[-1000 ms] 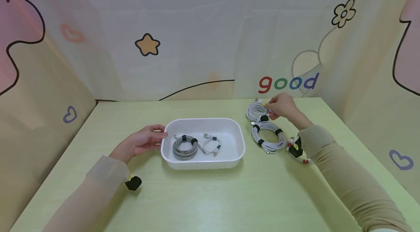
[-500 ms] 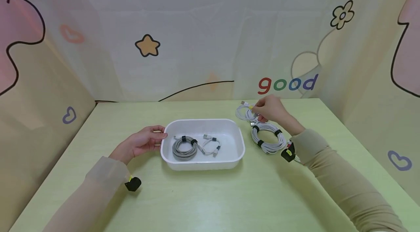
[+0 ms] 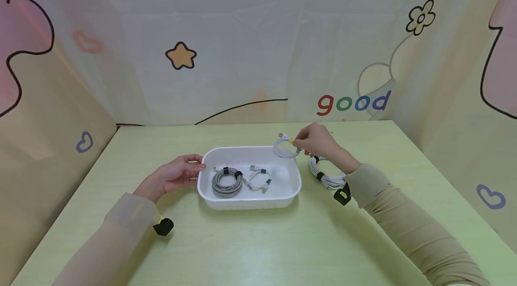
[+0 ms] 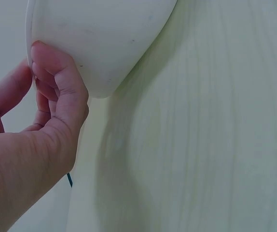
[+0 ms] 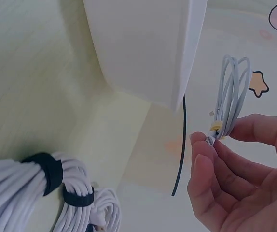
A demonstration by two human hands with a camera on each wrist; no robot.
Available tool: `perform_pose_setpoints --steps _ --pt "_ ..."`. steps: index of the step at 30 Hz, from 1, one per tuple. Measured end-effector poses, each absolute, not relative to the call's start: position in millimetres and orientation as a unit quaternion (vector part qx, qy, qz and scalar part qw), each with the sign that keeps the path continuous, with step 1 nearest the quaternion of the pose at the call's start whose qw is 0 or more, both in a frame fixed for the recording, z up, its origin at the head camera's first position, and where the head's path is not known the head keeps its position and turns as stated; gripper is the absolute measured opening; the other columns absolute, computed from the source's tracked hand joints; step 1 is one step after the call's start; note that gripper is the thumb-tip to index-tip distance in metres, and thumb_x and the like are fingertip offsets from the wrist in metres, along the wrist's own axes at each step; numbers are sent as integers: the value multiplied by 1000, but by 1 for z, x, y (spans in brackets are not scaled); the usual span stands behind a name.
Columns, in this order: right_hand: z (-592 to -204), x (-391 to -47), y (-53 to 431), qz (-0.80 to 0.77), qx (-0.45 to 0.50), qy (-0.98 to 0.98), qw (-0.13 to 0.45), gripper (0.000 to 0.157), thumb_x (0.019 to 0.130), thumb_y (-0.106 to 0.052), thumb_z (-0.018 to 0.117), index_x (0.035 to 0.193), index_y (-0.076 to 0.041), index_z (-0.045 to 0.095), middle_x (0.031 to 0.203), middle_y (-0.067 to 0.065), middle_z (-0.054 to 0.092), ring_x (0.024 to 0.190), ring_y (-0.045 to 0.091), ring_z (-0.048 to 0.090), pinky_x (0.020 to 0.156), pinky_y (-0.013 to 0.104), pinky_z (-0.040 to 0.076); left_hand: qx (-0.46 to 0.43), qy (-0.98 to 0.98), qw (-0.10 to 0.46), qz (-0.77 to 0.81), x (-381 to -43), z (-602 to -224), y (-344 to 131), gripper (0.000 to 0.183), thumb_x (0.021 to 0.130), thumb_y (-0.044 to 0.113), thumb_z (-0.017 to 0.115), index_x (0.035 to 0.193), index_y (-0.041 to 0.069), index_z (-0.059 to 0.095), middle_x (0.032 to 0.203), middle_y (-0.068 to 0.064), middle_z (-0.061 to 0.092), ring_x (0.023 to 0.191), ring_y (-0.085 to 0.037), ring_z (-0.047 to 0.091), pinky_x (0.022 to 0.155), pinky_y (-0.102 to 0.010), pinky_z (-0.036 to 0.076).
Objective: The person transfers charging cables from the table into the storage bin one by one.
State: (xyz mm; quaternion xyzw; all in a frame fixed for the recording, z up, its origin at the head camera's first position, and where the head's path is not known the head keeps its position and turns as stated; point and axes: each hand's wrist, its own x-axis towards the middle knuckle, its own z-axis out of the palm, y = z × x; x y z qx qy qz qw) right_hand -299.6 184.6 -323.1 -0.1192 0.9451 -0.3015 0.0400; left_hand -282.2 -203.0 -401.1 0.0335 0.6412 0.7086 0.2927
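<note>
My left hand (image 3: 177, 173) holds the left rim of a white plastic basin (image 3: 250, 204), thumb over the edge and fingers beneath, as the left wrist view also shows. My right hand (image 3: 319, 141) pinches a coiled white USB cable (image 3: 284, 147) at its yellow tie, above the basin's back right corner. In the right wrist view the coil (image 5: 232, 92) stands up between thumb and fingers. Inside the basin lie a grey coiled cable (image 3: 227, 183) with black straps and a short white cable (image 3: 258, 179) with dark ties.
Right of the basin lies a thick white coiled cable (image 3: 329, 181) with black straps, partly behind the right forearm. A smaller white coil (image 5: 108, 212) shows beyond it in the right wrist view. A printed curtain (image 3: 234, 52) closes off the table's back edge.
My right hand has carried the yellow-tied USB cable leftward from the back right of the table, off the other coils, to over the basin's corner. The left hand and basin stay put.
</note>
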Motion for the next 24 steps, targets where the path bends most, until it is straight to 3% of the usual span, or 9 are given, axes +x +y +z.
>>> perform_pose_setpoints --steps 10,16,20,24 --pt "-334 -297 170 -287 -143 946 43 18 88 -17 65 94 -1 72 79 11 70 55 12 53 47 19 43 28 638 293 712 -284 -404 -201 20 97 7 53 114 7 42 94 1 62 83 -11 63 73 -27 56" --pt "-334 -294 170 -301 -159 938 65 25 94 -23 62 97 0 71 81 12 71 64 27 63 47 20 46 27 644 291 707 -284 -403 -202 19 97 8 54 113 8 43 94 1 62 83 -11 63 74 -27 56" --pt "-334 -296 184 -318 -148 936 38 27 96 -24 60 97 1 70 82 15 71 65 31 64 51 22 50 26 646 290 706 -284 -403 -202 18 97 8 54 112 9 44 93 1 62 83 -11 64 75 -27 56" --pt "-338 -302 211 -286 -136 948 -10 24 94 -19 60 95 2 71 81 14 70 64 24 61 55 23 48 29 646 291 704 -283 -402 -202 18 96 8 55 111 9 44 92 2 63 83 -10 64 75 -27 56"
